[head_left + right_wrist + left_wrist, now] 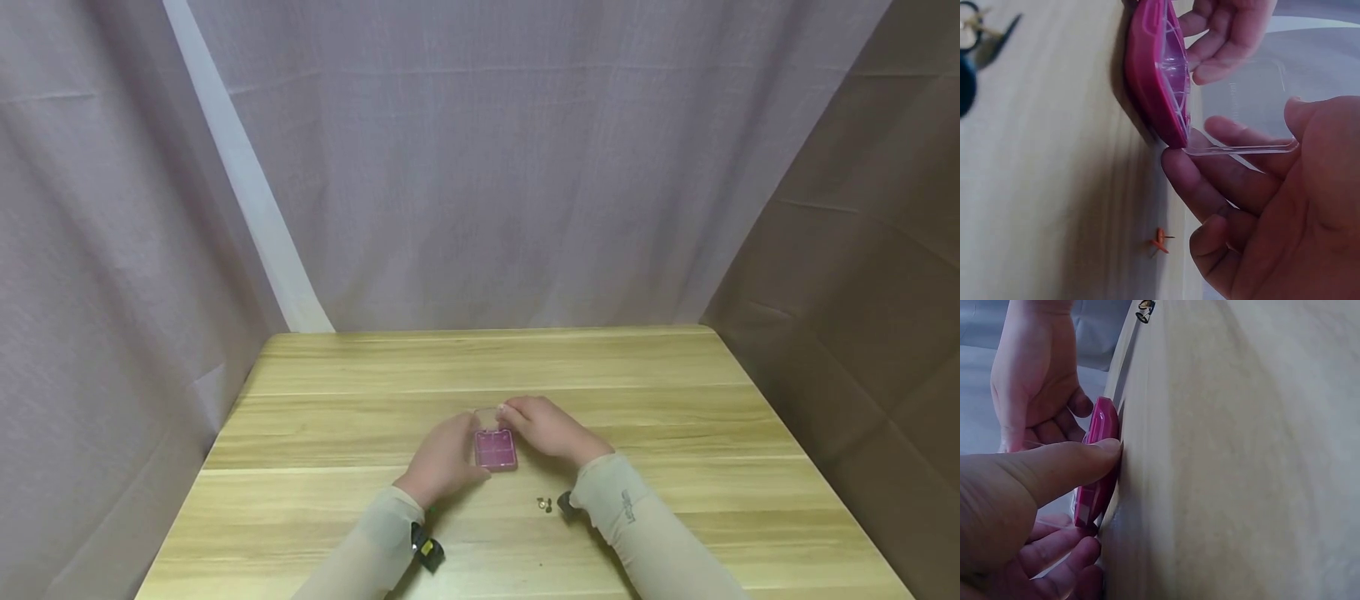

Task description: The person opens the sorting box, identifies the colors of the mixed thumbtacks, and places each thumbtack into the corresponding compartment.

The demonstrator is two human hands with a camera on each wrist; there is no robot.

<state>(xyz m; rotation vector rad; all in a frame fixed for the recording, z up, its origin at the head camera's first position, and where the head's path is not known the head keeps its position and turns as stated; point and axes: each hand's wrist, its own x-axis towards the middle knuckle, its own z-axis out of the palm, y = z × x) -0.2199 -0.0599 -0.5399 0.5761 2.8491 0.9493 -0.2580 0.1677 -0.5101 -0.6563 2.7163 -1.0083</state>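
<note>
A small square pink case [495,450] with inner dividers lies on the table, its clear lid [486,419] raised at the far side. My left hand [447,458] grips the case from the left. In the left wrist view, its thumb [1079,464] presses the near side, with fingers around the far end. My right hand [550,429] pinches the lid's edge between thumb and fingers, as the right wrist view shows at the clear lid [1244,106]. Some right fingertips lie by the corner of the pink base [1147,75].
Small brass-coloured and dark pieces [543,504] lie on the wooden table [337,425] near the right wrist. Orange thumbtack-like pieces [1160,241] show in the right wrist view. A tiny green thing [431,510] is by the left wrist. Grey curtains [510,167] surround the table.
</note>
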